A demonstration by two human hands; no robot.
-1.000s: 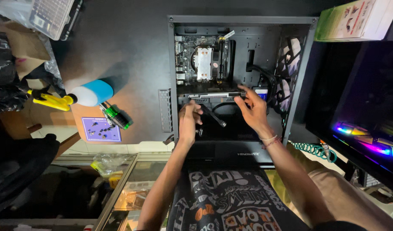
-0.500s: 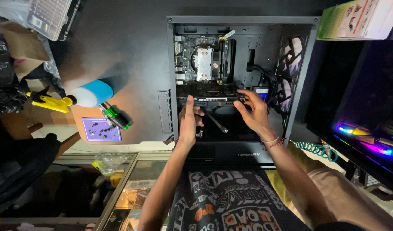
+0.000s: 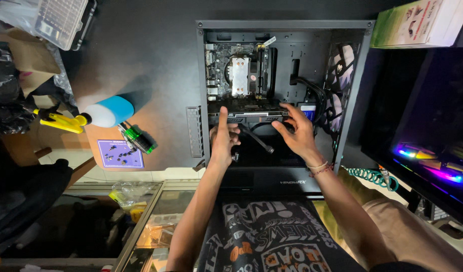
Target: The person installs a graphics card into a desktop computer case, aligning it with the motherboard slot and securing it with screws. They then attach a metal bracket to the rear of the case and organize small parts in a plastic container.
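Note:
An open black computer case (image 3: 201, 90) lies on its side on the dark table, showing the motherboard (image 3: 221, 65) with a metal cooler (image 3: 240, 75). Across its middle sits a graphics card (image 3: 251, 115). My left hand (image 3: 222, 138) rests at the card's left end, index finger stretched up against it. My right hand (image 3: 298, 132) holds the card's right end with spread fingers. A black cable (image 3: 259, 141) with a plug runs loose between my hands.
Left of the case lie a blue-and-white bottle (image 3: 108, 111), a yellow tool (image 3: 60, 121), green-handled screwdrivers (image 3: 137, 137) and a purple mat with screws (image 3: 119, 153). Case fans (image 3: 342, 65) line the right wall. A lit monitor (image 3: 433, 126) and a box (image 3: 418, 22) stand right.
The graphics card has shifted slightly up toward the motherboard under both hands. My left index finger has stretched upward along the card's left end.

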